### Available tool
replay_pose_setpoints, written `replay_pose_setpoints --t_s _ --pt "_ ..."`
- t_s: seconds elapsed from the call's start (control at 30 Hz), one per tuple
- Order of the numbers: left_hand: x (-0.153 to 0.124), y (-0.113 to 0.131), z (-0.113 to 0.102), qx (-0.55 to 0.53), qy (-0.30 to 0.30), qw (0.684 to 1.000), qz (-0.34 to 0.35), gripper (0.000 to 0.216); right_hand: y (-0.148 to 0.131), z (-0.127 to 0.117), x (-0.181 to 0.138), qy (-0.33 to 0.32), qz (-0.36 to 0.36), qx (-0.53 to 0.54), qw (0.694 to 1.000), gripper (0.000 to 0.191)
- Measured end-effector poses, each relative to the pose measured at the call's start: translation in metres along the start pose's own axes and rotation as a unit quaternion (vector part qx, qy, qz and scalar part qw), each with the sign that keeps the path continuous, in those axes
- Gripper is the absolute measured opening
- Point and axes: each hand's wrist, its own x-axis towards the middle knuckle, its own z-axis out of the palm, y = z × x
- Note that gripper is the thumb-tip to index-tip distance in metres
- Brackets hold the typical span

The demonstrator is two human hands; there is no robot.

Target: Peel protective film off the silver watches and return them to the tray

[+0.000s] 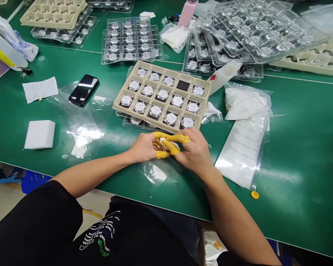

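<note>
My left hand (pixel 147 147) and my right hand (pixel 195 149) meet near the table's front, with yellow finger cots on several fingers. Between them is a small watch case, mostly hidden by the fingers; my left fingers close round it. A bit of white cloth (pixel 175 144) shows under my right fingers, pressed against the piece. Just beyond my hands, a beige tray (pixel 144 117) holds rows of silver watch cases with white backs facing up. One compartment in its back row shows only a black pad (pixel 183 85).
Clear trays of watch cases (pixel 129 38) stand at the back, with a taller stack (pixel 255 29) at right. A phone (pixel 83 90), white block (pixel 40 134) and paper slip (pixel 40 89) lie left. To the right are a plastic packet (pixel 240 147) and a yellow finger cot (pixel 254 194).
</note>
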Motion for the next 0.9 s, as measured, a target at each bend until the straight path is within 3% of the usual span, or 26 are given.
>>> replay_pose_setpoints --t_s 0.2,0.37,0.5,0.6,0.7,0.77,0.87,0.9 --pt "-0.001 0.002 -0.001 0.006 0.015 1.0 -0.001 0.06 0.001 0.002 -0.001 -0.003 -0.021 0.005 1.0 0.006" --pt "0.001 0.001 0.0 -0.023 0.036 0.999 -0.017 0.066 -0.005 0.004 -0.001 0.044 0.005 -0.037 0.998 0.005" --pt "0.0 0.004 0.001 -0.04 0.015 0.999 -0.027 0.066 -0.009 0.006 -0.004 0.045 0.015 -0.043 0.998 0.003" --pt "0.0 0.008 0.0 -0.047 0.015 0.998 -0.027 0.068 0.008 -0.003 -0.013 0.087 0.04 -0.102 0.99 0.01" --pt "0.0 0.009 -0.002 -0.025 0.026 0.999 -0.025 0.069 0.03 -0.021 -0.019 0.073 0.092 -0.124 0.985 0.019" --pt "0.001 0.008 -0.003 -0.012 0.029 0.999 -0.02 0.069 0.032 -0.036 -0.011 0.1 0.112 -0.057 0.987 0.025" --pt "0.002 0.005 -0.003 -0.002 0.031 1.0 0.0 0.067 0.015 -0.062 0.012 0.173 0.067 0.113 0.976 0.033" --pt "0.002 0.004 -0.003 -0.001 0.032 0.999 0.007 0.066 0.007 -0.071 0.019 0.138 0.051 0.115 0.982 0.033"
